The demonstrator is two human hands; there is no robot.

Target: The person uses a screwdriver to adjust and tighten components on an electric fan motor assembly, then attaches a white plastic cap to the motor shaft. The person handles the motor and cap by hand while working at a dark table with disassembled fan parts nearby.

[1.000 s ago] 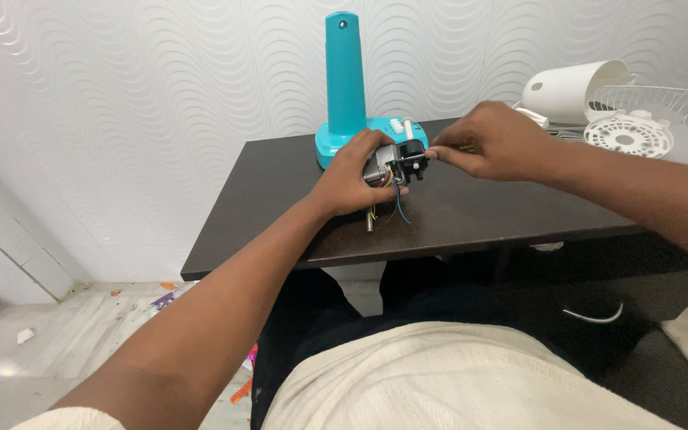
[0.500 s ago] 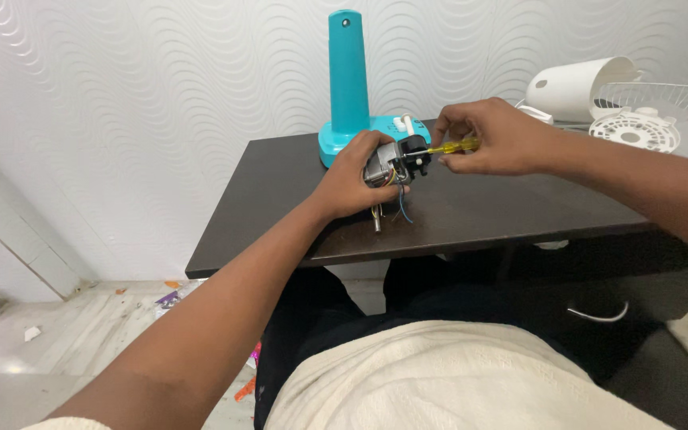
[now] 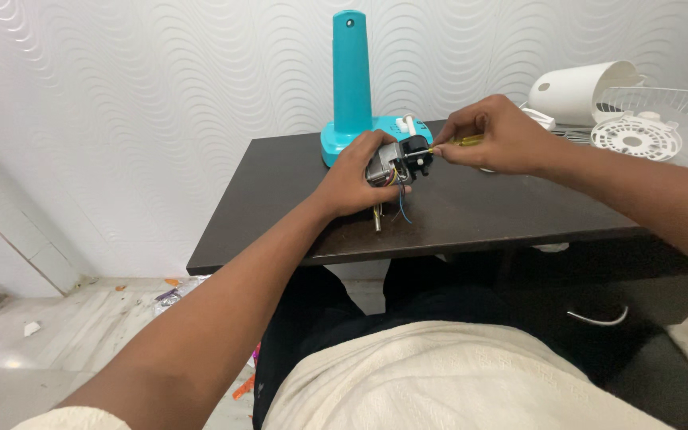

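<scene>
Left hand [image 3: 356,179] wrapped around small fan motor [image 3: 396,166], held upright on dark table [image 3: 280,207]. Right hand [image 3: 491,135] pinches yellow-handled screwdriver [image 3: 454,143], tip at motor's black end. Teal fan stand [image 3: 352,87] just behind; white fan guard [image 3: 646,119] far right.

Bright, even indoor light, no hard shadows. Soft sheen on dark table [image 3: 511,211], faint glare on floor [image 3: 9,362] lower left. Centre sharp; nearest forearm and cream shirt [image 3: 471,382] slightly soft. Wide-angle stretch at edges, wall lines bend. No motion blur.
</scene>
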